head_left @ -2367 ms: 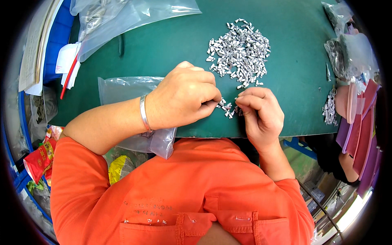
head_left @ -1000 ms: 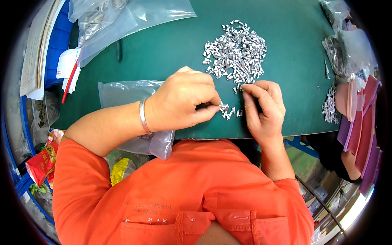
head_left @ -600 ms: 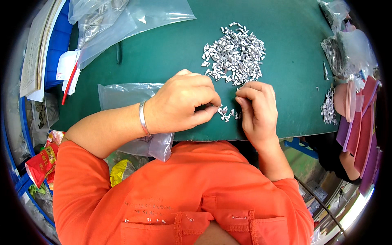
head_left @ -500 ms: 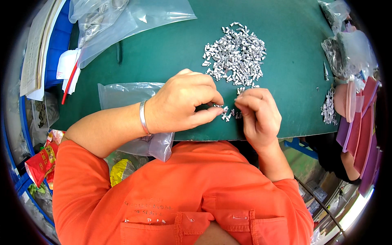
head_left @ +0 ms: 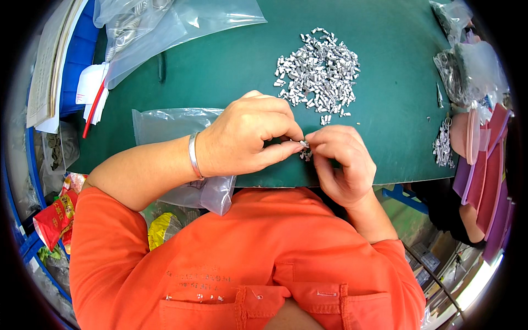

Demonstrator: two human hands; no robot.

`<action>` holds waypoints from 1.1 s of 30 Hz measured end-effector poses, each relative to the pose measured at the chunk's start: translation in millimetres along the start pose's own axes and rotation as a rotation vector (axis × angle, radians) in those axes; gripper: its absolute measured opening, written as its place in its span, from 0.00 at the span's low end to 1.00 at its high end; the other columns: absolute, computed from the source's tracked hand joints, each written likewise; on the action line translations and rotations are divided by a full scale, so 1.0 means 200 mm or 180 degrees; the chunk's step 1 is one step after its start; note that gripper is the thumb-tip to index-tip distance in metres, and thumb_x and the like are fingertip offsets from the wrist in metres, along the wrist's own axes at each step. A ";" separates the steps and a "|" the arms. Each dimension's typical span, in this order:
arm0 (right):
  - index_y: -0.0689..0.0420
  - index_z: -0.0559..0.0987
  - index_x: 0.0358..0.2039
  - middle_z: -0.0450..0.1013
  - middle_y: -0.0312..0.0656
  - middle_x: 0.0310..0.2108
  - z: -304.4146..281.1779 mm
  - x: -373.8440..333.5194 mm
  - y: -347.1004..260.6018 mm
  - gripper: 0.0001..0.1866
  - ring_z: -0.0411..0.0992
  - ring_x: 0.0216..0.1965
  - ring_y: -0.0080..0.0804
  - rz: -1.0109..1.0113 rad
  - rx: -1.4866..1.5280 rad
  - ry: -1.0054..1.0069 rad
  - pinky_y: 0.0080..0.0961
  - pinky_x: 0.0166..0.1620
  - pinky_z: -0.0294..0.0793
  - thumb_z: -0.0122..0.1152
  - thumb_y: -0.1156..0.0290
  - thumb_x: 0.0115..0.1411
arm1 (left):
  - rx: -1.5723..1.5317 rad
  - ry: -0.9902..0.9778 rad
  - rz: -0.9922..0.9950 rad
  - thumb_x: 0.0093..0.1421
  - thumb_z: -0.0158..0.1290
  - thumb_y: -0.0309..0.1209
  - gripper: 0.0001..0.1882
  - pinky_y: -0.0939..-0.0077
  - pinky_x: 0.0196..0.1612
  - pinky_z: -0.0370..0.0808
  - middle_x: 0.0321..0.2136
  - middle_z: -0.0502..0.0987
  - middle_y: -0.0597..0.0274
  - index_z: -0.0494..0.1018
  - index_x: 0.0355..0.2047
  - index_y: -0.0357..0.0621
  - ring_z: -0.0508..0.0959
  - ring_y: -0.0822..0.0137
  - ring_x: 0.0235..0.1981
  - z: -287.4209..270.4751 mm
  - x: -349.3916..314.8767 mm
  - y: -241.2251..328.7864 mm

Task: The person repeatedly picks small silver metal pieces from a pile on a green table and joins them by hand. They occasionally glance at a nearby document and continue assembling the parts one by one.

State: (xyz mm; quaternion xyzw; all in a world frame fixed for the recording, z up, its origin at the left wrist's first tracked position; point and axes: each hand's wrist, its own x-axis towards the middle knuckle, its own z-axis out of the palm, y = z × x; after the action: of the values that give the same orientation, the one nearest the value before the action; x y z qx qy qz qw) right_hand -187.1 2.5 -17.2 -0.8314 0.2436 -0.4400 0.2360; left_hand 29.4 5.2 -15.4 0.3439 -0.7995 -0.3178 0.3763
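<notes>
My left hand [head_left: 250,135] pinches a small silvery metal piece [head_left: 304,144] between thumb and forefinger, close to the front edge of the green table [head_left: 396,66]. The fingertips of my right hand [head_left: 347,162] are closed at the same piece, touching or nearly touching the left fingertips. What the right fingers hold, if anything, is hidden. A few similar pieces lie on the table just below the fingertips. Beyond my hands spreads a large pile of small silvery metal pieces [head_left: 322,74], with a couple apart at its near edge.
A clear plastic bag [head_left: 170,124] lies under my left forearm. Another bag with coiled metal parts [head_left: 129,33] is at the far left, near a red pen-like stick [head_left: 93,110] and a blue bin [head_left: 77,71]. Rightward are a smaller heap of metal parts [head_left: 443,144] and filled bags [head_left: 467,71].
My right hand has moved left from the loose pieces until its fingertips meet the left ones. The left hand has stayed nearly in place, still pinching.
</notes>
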 end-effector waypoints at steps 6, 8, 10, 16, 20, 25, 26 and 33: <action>0.61 0.79 0.37 0.74 0.45 0.38 -0.06 -0.02 0.05 0.16 0.72 0.39 0.44 0.0625 -0.0994 -0.0354 0.35 0.43 0.70 0.58 0.89 0.47 | 0.0021 0.0046 0.0008 0.48 0.65 0.22 0.09 0.74 0.33 0.66 0.27 0.78 0.66 0.80 0.30 0.46 0.74 0.69 0.25 0.00 0.00 0.00; 0.62 0.79 0.38 0.74 0.46 0.38 -0.06 -0.02 0.05 0.16 0.73 0.39 0.44 0.0803 -0.0668 -0.0407 0.33 0.43 0.72 0.57 0.90 0.48 | 0.0032 0.0067 0.0026 0.48 0.65 0.22 0.09 0.74 0.33 0.66 0.27 0.78 0.66 0.80 0.30 0.46 0.75 0.69 0.25 0.00 0.00 0.00; 0.63 0.79 0.38 0.75 0.47 0.37 -0.06 -0.02 0.04 0.15 0.74 0.38 0.44 0.0801 -0.0734 -0.0146 0.33 0.43 0.73 0.57 0.90 0.49 | 0.0049 0.0094 0.0046 0.48 0.65 0.22 0.09 0.74 0.34 0.67 0.27 0.78 0.66 0.80 0.30 0.45 0.75 0.69 0.26 0.01 0.00 0.00; 0.60 0.80 0.36 0.75 0.44 0.34 -0.09 -0.04 0.05 0.12 0.74 0.35 0.41 0.1016 -0.0928 0.0039 0.31 0.39 0.72 0.63 0.86 0.50 | 0.0076 0.0107 0.0042 0.48 0.65 0.22 0.09 0.74 0.34 0.67 0.26 0.78 0.66 0.80 0.30 0.45 0.75 0.68 0.25 0.01 0.00 -0.01; 0.57 0.81 0.34 0.73 0.38 0.30 -0.07 -0.04 0.04 0.10 0.71 0.31 0.36 0.0762 -0.0816 -0.0251 0.30 0.36 0.66 0.68 0.80 0.49 | 0.0114 0.0115 0.0015 0.48 0.64 0.22 0.08 0.74 0.34 0.67 0.26 0.78 0.66 0.80 0.29 0.45 0.75 0.68 0.25 0.01 0.00 0.00; 0.56 0.81 0.34 0.71 0.35 0.30 -0.05 -0.02 0.04 0.10 0.68 0.32 0.34 0.0716 -0.0998 -0.0505 0.29 0.37 0.63 0.69 0.78 0.50 | 0.0043 0.0084 -0.0138 0.48 0.64 0.22 0.08 0.75 0.33 0.67 0.25 0.77 0.66 0.80 0.29 0.45 0.74 0.70 0.23 0.00 0.00 0.01; 0.56 0.81 0.34 0.71 0.35 0.30 -0.04 -0.02 0.05 0.10 0.68 0.32 0.34 0.0708 -0.0993 -0.0487 0.29 0.36 0.63 0.69 0.78 0.50 | 0.0006 0.0064 -0.0205 0.48 0.64 0.22 0.07 0.76 0.33 0.67 0.25 0.77 0.67 0.80 0.29 0.45 0.74 0.71 0.23 -0.01 0.00 0.01; 0.56 0.79 0.34 0.72 0.37 0.30 -0.03 -0.02 0.05 0.08 0.69 0.33 0.36 0.0681 -0.1037 -0.0368 0.31 0.37 0.64 0.66 0.79 0.52 | -0.0133 0.0055 -0.0425 0.49 0.64 0.22 0.06 0.77 0.30 0.68 0.25 0.77 0.67 0.81 0.29 0.44 0.72 0.73 0.21 -0.01 0.00 0.01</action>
State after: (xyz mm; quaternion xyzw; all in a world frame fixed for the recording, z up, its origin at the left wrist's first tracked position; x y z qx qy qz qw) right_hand -196.8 -4.3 -22.5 -0.8519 0.3845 -0.3188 0.1574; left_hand 30.7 5.9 -12.6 0.3913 -0.7647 -0.3557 0.3683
